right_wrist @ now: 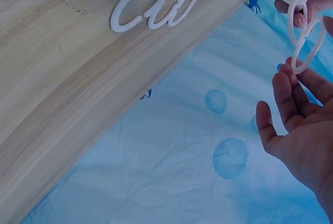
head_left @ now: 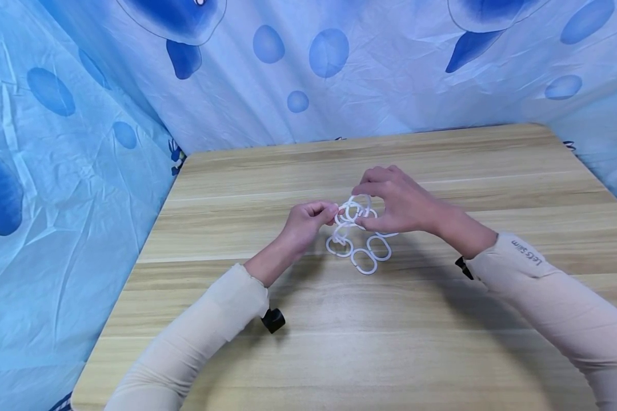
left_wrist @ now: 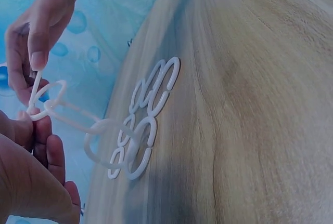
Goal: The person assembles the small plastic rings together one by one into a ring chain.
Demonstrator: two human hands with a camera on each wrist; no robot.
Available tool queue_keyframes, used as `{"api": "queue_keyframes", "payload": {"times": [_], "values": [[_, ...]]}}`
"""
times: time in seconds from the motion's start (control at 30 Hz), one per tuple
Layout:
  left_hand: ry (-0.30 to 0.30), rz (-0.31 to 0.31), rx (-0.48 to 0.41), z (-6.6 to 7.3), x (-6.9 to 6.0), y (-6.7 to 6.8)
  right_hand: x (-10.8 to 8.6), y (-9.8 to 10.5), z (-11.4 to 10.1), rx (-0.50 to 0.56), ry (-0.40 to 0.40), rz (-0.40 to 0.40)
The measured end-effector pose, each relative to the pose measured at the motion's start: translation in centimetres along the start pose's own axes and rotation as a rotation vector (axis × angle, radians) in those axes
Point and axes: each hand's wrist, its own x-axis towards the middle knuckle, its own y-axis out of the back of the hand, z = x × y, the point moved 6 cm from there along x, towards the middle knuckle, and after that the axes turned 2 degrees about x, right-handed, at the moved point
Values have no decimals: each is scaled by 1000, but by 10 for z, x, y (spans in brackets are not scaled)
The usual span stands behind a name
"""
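White plastic oval rings, each with a small gap like shower curtain rings, are linked into a chain between and below the hands. The left hand (head_left: pixel 304 224) pinches one ring (left_wrist: pixel 37 115) between thumb and fingertips at the chain's upper end. From the other side, the right hand (head_left: pixel 402 202) pinches an adjoining ring (right_wrist: pixel 309 57) with thumb and fingers. Further links hang in the air under the hands, blurred in the left wrist view. The lower rings (left_wrist: pixel 152 130) lie flat on the tabletop, joined to one another. Fingers partly hide where the held rings meet.
The wood-grain table (head_left: pixel 339 354) stretches around the hands on all sides. Blue curtains (head_left: pixel 298 74) with whale and bubble prints hang behind it and at the left. Small black devices (head_left: pixel 273 321) sit at both wrists, under the light sleeves.
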Motion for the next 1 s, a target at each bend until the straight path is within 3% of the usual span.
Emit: {"api": "queue_keyframes", "payload": {"times": [0.37, 0.63, 0.87, 1.0], "values": [[-12, 2, 65, 2, -2, -1, 2, -3, 0, -10, -62, -138], [11, -25, 120, 0, -1, -2, 3, -7, 0, -8, -87, -219], [-17, -91, 211, 5, -2, -9, 3, -12, -2, -23, -65, -218], [-19, -97, 187, 5, -2, -10, 3, -11, -2, -32, -52, -176]]}}
